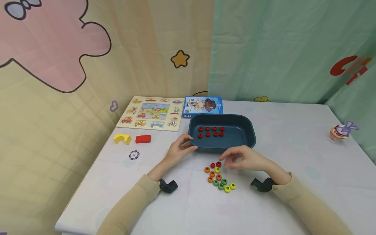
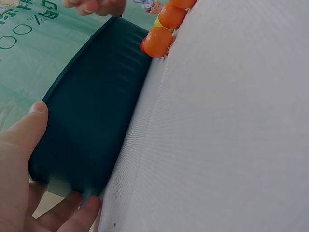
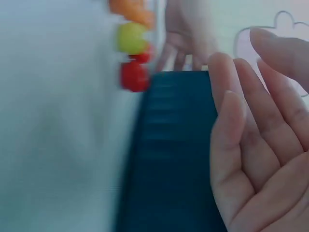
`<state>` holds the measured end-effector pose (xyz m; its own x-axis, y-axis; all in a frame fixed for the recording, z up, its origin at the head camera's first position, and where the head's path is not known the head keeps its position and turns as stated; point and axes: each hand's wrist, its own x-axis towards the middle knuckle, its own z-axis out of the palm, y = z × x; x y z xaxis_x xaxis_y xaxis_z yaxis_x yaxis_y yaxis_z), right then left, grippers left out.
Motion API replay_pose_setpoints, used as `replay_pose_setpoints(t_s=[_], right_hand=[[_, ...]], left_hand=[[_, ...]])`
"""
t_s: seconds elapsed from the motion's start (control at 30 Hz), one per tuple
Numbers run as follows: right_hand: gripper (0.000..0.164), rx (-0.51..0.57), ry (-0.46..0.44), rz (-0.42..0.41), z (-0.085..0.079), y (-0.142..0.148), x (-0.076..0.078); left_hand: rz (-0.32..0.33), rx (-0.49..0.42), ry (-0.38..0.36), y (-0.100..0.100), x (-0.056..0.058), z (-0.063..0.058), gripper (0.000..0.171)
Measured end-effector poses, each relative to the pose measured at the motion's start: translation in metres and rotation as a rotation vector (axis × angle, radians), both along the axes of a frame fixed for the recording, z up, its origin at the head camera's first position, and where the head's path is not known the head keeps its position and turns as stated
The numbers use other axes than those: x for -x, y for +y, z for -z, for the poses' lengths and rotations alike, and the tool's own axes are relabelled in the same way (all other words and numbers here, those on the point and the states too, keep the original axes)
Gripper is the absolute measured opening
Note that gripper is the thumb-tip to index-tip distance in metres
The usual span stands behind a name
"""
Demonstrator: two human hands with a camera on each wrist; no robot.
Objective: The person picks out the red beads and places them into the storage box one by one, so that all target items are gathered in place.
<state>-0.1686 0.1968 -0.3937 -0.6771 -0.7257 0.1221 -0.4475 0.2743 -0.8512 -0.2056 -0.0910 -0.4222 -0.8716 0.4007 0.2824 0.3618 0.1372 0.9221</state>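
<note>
A dark teal plastic tray (image 1: 239, 138) stands on the table, with red beads (image 1: 214, 128) lined up in two rows inside it. My left hand (image 1: 180, 148) holds the tray's near left corner, thumb on the front wall and fingers around the end, as the left wrist view shows. Over the table just in front of the tray hovers my right hand (image 1: 245, 159), fingers loosely bent and nothing seen in them. Beside its fingertips lie two loose red beads (image 1: 212, 165). Closer to me are several orange beads (image 1: 210, 180), green beads (image 1: 221, 186) and yellow beads (image 1: 227, 189).
Behind the tray are a blue game box (image 1: 202, 105) and a wooden picture puzzle board (image 1: 124, 125). A yellow arch block (image 1: 126, 138), a red block (image 1: 143, 139) and a poker chip (image 1: 134, 155) lie at left. A purple-eared figurine (image 1: 342, 131) stands far right.
</note>
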Motion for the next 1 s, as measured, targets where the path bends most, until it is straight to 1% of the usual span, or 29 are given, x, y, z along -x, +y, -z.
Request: replay_pose_setpoints(t_s=[0.07,0.13,0.23,0.3,0.4,0.6,0.73,0.87,1.0], right_hand=[[0.028,0.009,-0.044,0.036,0.016,0.0,0.0],[0.03,0.009,-0.082,0.077,0.027,0.001,0.0],[0.03,0.0,-0.124,0.139,0.037,0.0,0.002],[0.029,-0.013,-0.125,0.176,0.039,-0.002,0.002],[0.027,-0.031,-0.097,0.216,0.036,-0.006,0.0],[0.023,-0.061,-0.012,0.256,0.025,-0.017,-0.007],[0.02,-0.081,0.03,0.282,0.021,-0.021,-0.01],[0.018,-0.085,0.07,0.298,0.026,-0.022,-0.01],[0.017,-0.087,0.089,0.306,0.04,-0.018,-0.005]], left_hand=[[0.002,0.002,0.002,0.0,0.0,0.0,0.034],[0.001,-0.002,0.003,0.0,0.0,0.0,0.035],[-0.004,-0.003,0.001,0.0,-0.001,-0.001,0.035],[-0.006,-0.003,-0.001,0.0,-0.001,-0.001,0.035],[-0.008,0.01,-0.001,0.0,-0.001,-0.002,0.035],[-0.008,0.02,0.003,0.0,-0.001,-0.001,0.035],[-0.004,0.018,0.005,0.0,-0.001,-0.001,0.036],[-0.007,0.024,0.003,0.0,-0.001,-0.002,0.037],[-0.007,0.027,-0.001,0.0,-0.001,-0.002,0.037]])
